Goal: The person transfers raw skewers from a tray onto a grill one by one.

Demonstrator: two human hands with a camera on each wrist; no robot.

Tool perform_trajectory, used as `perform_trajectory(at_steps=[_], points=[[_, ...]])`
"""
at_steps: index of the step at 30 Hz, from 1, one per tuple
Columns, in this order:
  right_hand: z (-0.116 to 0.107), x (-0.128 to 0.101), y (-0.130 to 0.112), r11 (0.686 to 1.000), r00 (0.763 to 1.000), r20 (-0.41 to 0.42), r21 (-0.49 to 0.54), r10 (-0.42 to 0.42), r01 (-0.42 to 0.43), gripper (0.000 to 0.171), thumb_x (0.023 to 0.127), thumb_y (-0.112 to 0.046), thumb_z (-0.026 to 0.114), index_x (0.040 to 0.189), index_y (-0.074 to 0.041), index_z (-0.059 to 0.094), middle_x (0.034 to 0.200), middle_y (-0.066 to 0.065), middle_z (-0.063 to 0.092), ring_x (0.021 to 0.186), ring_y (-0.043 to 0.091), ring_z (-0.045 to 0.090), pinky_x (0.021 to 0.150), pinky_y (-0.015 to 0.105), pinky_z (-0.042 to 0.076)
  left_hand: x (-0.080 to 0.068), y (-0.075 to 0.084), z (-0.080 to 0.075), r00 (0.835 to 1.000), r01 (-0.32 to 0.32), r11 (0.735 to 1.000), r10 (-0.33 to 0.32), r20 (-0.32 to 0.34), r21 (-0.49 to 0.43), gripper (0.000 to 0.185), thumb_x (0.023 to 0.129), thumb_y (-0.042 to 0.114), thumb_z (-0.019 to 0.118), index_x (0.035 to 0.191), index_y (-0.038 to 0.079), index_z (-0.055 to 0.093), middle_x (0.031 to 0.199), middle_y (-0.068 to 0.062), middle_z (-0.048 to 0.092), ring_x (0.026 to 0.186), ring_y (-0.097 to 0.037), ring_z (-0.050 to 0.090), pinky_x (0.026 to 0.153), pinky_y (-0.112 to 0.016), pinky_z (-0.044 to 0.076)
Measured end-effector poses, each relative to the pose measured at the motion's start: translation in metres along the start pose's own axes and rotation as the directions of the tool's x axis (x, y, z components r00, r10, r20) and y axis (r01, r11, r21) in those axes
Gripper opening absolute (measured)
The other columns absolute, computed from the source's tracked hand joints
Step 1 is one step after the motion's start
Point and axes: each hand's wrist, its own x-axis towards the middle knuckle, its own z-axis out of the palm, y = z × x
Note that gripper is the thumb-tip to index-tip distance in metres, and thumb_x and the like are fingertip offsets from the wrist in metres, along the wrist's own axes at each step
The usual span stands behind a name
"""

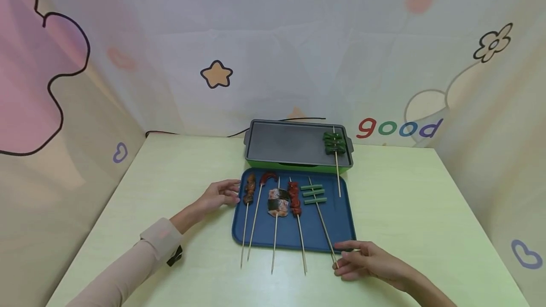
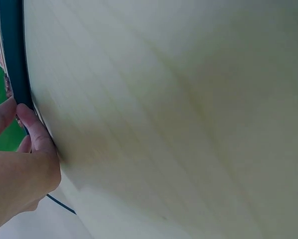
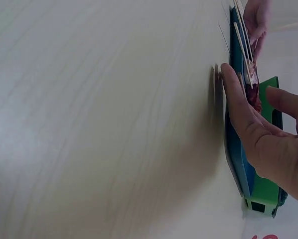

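A blue tray holds several skewers. My left hand is at its left edge, with the fingertips touching the rim. The right hand is at the near right corner, fingers extended beside the handle end of a skewer of green stalks. In the right wrist view its thumb stands apart from the fingers. Also on the tray lie a brown meat skewer, a curled reddish one, a dark-banded one and a red meat one.
Behind the tray stands a green grill with a grey plate. A leafy green skewer lies on its right end, its stick reaching over the tray. A black cord runs along the back. Printed cloth hangs around the pale table.
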Motion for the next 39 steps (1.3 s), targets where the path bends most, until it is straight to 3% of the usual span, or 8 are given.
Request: perform_trajectory(at_steps=[6, 13, 20, 39], points=[[0.005, 0.005, 0.001, 0.998, 0.999, 0.028, 0.063, 0.025, -0.026, 0.065, 0.107, -0.016, 0.053, 0.152, 0.02, 0.021, 0.127, 0.021, 0.07, 0.111, 0.023, 0.073, 0.097, 0.036, 0.058, 0.001, 0.001, 0.0, 1.0, 0.01, 1.0, -0.01, -0.003, -0.003, 0.058, 0.097, -0.001, 0.064, 0.151, -0.002, 0.045, 0.132, -0.023, 0.061, 0.096, -0.006, 0.066, 0.086, -0.021, 0.055], [0.007, 0.008, 0.003, 0.995, 1.0, 0.019, 0.097, -0.019, 0.017, 0.07, 0.103, -0.009, 0.059, 0.151, 0.021, 0.017, 0.118, 0.01, 0.075, 0.111, 0.017, 0.072, 0.096, 0.032, 0.058, 0.002, 0.001, 0.0, 1.0, 0.016, 1.0, -0.016, -0.009, 0.003, 0.058, 0.096, -0.002, 0.064, 0.151, -0.001, 0.045, 0.131, -0.022, 0.061, 0.096, -0.007, 0.066, 0.086, -0.021, 0.055], [0.007, 0.01, 0.004, 0.996, 0.999, 0.007, 0.075, -0.049, 0.048, 0.067, 0.102, -0.008, 0.061, 0.152, 0.018, 0.026, 0.107, 0.001, 0.074, 0.102, 0.011, 0.071, 0.09, 0.027, 0.06, 0.002, 0.0, 0.001, 1.0, 0.022, 1.0, -0.022, -0.009, 0.003, 0.058, 0.096, -0.002, 0.063, 0.151, -0.001, 0.046, 0.131, -0.023, 0.061, 0.097, -0.008, 0.067, 0.085, -0.021, 0.054], [0.0, 0.0, 0.011, 0.994, 0.998, 0.02, 0.085, -0.065, 0.063, 0.058, 0.103, -0.007, 0.059, 0.152, 0.012, 0.035, 0.111, 0.001, 0.075, 0.103, 0.01, 0.07, 0.09, 0.025, 0.059, 0.002, -0.003, -0.001, 1.0, -0.018, 1.0, 0.019, 0.013, -0.016, 0.059, 0.096, 0.0, 0.065, 0.152, -0.003, 0.044, 0.132, -0.024, 0.06, 0.095, -0.007, 0.067, 0.084, -0.019, 0.054]])
